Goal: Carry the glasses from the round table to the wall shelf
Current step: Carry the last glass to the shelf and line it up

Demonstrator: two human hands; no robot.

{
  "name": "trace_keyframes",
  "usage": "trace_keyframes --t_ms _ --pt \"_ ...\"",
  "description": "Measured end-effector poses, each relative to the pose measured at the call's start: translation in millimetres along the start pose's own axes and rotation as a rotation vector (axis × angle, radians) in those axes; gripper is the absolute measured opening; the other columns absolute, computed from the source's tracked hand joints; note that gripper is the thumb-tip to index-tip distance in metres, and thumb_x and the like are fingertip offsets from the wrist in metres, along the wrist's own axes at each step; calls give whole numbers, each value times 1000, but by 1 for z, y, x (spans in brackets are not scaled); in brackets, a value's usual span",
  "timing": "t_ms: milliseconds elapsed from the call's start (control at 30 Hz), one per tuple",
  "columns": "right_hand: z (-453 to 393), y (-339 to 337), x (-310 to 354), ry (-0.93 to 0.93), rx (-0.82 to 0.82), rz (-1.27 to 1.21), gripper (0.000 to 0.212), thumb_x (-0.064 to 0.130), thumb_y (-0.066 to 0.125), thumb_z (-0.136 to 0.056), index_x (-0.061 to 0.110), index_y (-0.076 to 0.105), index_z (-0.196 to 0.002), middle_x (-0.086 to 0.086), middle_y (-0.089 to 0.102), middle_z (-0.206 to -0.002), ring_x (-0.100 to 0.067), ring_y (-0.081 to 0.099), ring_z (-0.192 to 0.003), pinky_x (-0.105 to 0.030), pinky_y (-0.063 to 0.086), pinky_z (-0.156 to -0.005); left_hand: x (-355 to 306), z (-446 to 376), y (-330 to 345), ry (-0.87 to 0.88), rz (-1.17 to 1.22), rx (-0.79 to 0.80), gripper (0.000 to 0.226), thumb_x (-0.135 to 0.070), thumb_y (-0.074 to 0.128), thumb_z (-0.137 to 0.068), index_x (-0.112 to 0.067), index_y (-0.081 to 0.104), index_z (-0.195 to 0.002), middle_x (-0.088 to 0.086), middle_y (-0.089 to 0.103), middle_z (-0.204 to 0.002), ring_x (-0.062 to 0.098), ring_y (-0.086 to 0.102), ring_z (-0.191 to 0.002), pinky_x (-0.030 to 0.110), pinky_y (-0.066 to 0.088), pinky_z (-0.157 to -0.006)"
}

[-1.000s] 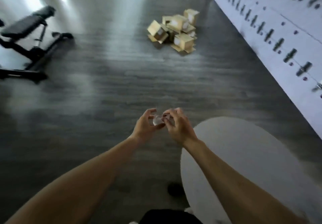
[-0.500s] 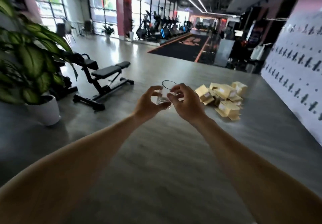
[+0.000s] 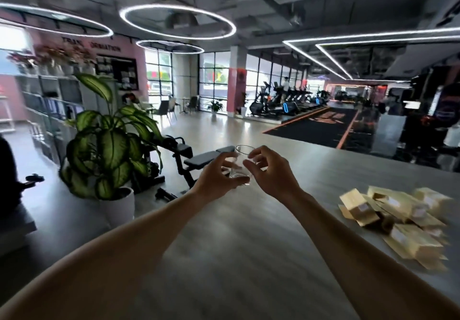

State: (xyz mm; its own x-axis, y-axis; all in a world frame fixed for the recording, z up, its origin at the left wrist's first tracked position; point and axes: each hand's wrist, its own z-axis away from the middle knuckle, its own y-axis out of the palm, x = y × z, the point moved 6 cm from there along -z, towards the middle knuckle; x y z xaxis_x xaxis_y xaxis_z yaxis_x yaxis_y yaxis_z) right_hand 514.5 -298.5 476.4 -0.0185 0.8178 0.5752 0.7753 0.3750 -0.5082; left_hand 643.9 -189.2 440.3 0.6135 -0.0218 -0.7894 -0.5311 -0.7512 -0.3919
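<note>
Glass (image 3: 241, 164): upright, rim up, out at arm's length, over the floor.
Grip: left hand (image 3: 219, 176) and right hand (image 3: 271, 170) pinch it from opposite sides — fingers closed on the wall.
Shelf (image 3: 49, 96): far left — a leftward turn, I judge; left hand nearer.

glass (image 3: 241, 165): 1; hands: 2; potted plant (image 3: 109, 143): 1; weight bench (image 3: 199, 158): 1

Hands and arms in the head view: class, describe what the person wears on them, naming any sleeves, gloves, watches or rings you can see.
Nothing is worn. The left hand and right hand are gloveless, and both forearms are bare right down to the bottom edge of the picture, with no sleeve in view. No watch, bracelet or ring shows on wrists or fingers.
</note>
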Motion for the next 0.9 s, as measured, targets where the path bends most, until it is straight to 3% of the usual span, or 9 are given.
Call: trace_keyframes --t_ms 133,200,333,400,533,667,833,900 --pt "-52 22 -16 -53 27 -46 13 45 69 -85 41 57 -89 11 65 -88 3 64 -75 -11 44 -62 21 -42 -9 -15 -47 -89 67 -55 85 -55 -51 54 -114 -17 71 -96 -6 69 -78 9 48 -57" --pt "-72 41 -24 -68 57 -76 13 41 70 -85 36 59 -91 9 65 -86 -3 65 -79 -22 50 -68 40 -59 -17 -41 -68 -124 63 -53 86 -56 -56 52 -110 -17 71 -96 0 72 -70 19 56 -60" --pt "-105 84 -34 -72 144 -122 16 40 71 -85 31 63 -96 9 64 -88 -7 66 -81 -32 55 -75 76 -81 -38 -89 -113 -166 66 -55 86 -55 -55 51 -111 -14 72 -98 16 74 -83 49 60 -79" --pt "-123 109 -38 -90 186 -139 16 41 71 -85 33 63 -95 9 64 -90 -6 66 -80 -33 56 -75 94 -90 -52 -112 -120 -206 63 -55 85 -55 -59 51 -108 -13 72 -98 15 74 -81 47 61 -77" --pt "-154 164 -39 -104 250 -189 16 44 70 -85 36 61 -95 7 67 -92 -7 67 -80 -36 58 -75 128 -104 -88 -149 -127 -261 61 -54 85 -57 -57 51 -107 -9 72 -103 8 73 -68 26 58 -59" --pt "-187 223 -32 -135 324 -217 15 44 69 -86 38 60 -95 7 67 -94 -8 69 -81 -36 59 -73 169 -123 -128 -190 -149 -308 69 -56 85 -54 -47 54 -115 -9 71 -104 17 74 -71 36 60 -67" --pt "-244 300 -18 -184 363 -230 10 42 66 -89 38 60 -96 8 66 -96 -1 66 -76 -22 51 -64 218 -165 -191 -168 -161 -361 58 -54 86 -59 -56 52 -106 -9 72 -102 10 73 -60 21 55 -53" --pt "-274 332 -11 -200 368 -245 9 40 66 -89 39 61 -97 9 66 -97 -1 66 -77 -23 51 -64 237 -188 -222 -167 -190 -385 59 -50 86 -61 -51 54 -110 -8 72 -102 10 73 -66 24 56 -58"
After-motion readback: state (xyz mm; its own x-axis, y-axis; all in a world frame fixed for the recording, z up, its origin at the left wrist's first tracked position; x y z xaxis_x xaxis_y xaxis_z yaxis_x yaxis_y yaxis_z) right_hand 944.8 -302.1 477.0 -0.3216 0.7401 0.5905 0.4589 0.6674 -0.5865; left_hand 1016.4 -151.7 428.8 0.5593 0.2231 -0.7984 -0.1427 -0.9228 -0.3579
